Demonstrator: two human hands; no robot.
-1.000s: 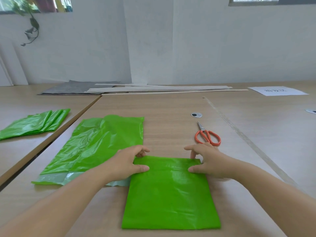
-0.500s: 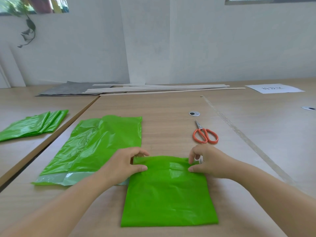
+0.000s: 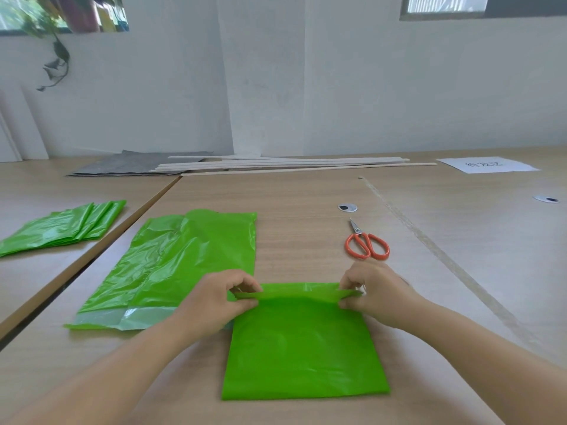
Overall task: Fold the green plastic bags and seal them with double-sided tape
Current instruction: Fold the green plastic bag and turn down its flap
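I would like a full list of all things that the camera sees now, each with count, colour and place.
front bag: 1, green, on the near table, far edge lifted
spread bag: 1, green, left of the front bag
bag pile: 1, green, left table
scissors: 1, orange handles, beyond the front bag, to the right
grommets: 2, silver-grey, one beyond the scissors, one far right
clear strip: 1, transparent, runs along the table at right
paper sheet: 1, white, far right
slats: several, pale, far edge
grey sheet: 1, far left
plant: 1, dark green, wall
left hand: pinches the bag's left corner
right hand: pinches the right corner
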